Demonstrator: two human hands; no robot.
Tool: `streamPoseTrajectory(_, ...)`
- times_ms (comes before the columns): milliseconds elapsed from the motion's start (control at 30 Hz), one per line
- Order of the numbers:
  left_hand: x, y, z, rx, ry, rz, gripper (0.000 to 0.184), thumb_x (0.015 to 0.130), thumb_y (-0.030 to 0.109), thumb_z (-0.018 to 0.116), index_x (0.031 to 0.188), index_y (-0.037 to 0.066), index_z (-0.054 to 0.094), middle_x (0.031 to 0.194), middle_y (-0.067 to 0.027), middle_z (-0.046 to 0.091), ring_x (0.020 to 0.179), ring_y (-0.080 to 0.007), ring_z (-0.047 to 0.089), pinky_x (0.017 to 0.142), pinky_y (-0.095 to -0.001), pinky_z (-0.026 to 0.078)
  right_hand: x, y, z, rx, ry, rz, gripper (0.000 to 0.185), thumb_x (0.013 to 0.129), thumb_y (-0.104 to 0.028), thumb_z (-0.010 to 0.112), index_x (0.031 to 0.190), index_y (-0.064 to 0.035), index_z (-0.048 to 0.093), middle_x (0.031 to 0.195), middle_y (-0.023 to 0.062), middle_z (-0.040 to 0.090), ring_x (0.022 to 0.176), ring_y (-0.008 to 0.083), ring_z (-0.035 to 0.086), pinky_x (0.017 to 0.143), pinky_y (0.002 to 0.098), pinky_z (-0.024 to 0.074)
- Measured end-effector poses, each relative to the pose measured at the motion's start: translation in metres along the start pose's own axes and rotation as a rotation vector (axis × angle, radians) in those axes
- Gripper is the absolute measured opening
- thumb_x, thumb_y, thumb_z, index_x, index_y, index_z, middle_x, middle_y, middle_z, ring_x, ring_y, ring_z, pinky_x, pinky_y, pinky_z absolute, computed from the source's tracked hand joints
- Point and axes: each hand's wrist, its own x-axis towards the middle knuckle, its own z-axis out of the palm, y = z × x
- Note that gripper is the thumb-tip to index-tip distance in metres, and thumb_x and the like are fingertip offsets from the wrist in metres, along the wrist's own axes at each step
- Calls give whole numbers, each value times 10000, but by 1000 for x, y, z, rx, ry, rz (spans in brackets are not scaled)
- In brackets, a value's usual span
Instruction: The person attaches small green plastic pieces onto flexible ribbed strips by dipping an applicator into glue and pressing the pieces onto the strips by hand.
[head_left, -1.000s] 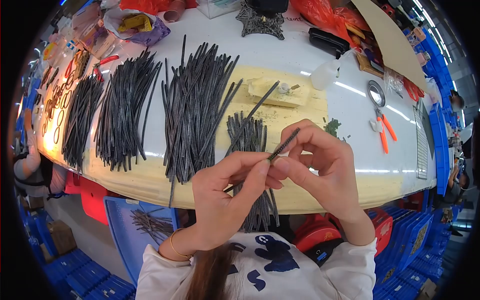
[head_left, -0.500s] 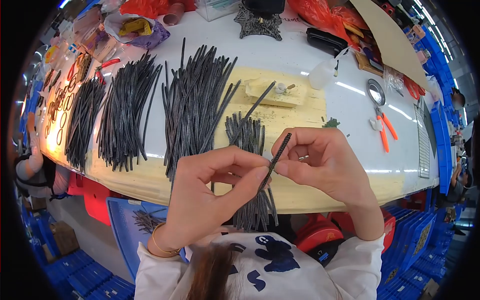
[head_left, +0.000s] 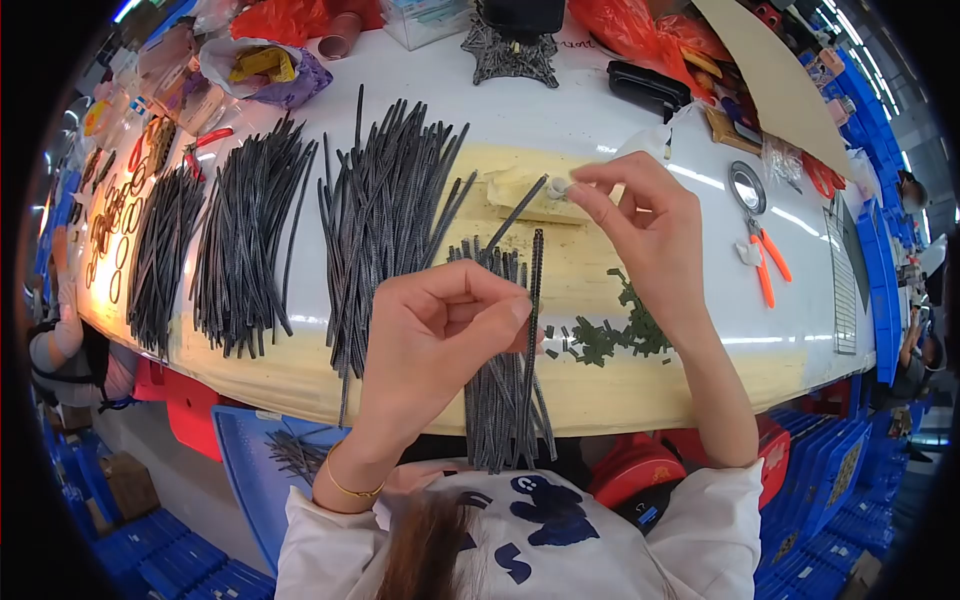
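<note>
My left hand is closed, pinching a thin black braided strip between thumb and forefinger; the strip stands roughly upright. Below it lies a bundle of similar black strips at the table's front edge. My right hand is at a small white cup on a pale yellow block. Its thumb and forefinger are pinched together beside the cup's rim; what they hold, if anything, I cannot make out. Small dark green pieces lie scattered under my right forearm and wrist.
Larger bundles of black strips lie to the left. Red-handled pliers are behind them. Orange-handled cutters and a round metal dish lie on the right. A black pouch and red plastic bags are at the back.
My right hand has left the strip and moved up and away to the white cup, uncovering the green pieces. My left hand still holds the strip, now more upright.
</note>
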Motion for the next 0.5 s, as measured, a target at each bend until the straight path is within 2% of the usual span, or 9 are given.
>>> streamPoseTrajectory(167,10,-11,2,-25,74,81,41,759,-34,613,796,-41,630,697,-52,629,619,-75,582,599,-150,467,0,7,5,-139,-4,-97,70,785,-48,669,847,-20,655,779,19,545,538,84,368,481,198,306)
streamPoseTrajectory(300,14,-15,3,45,146,150,51,755,-23,624,802,-37,636,696,-53,633,603,-72,569,596,-150,462,-5,4,6,-278,90,-195,93,904,-77,537,935,1,578,810,52,571,625,87,482,557,172,391)
streamPoseTrajectory(333,15,-15,2,43,151,149,51,755,-23,624,802,-37,636,696,-53,633,603,-72,569,596,-150,462,-9,0,7,-277,84,-196,93,904,-77,537,935,1,578,810,52,571,625,87,482,557,172,391)
streamPoseTrajectory(467,16,-15,1,63,178,158,58,748,-13,636,802,-32,642,685,-49,629,589,-65,552,590,-148,454,-28,-22,16,537,-7,27,147,963,-102,423,980,28,490,866,114,573,735,165,594,666,229,491)
streamPoseTrajectory(500,16,-15,1,64,180,156,58,748,-13,636,802,-32,642,685,-49,629,589,-65,552,590,-148,454,-29,-23,15,538,-8,29,147,963,-102,423,980,28,490,866,114,573,735,165,594,666,229,491)
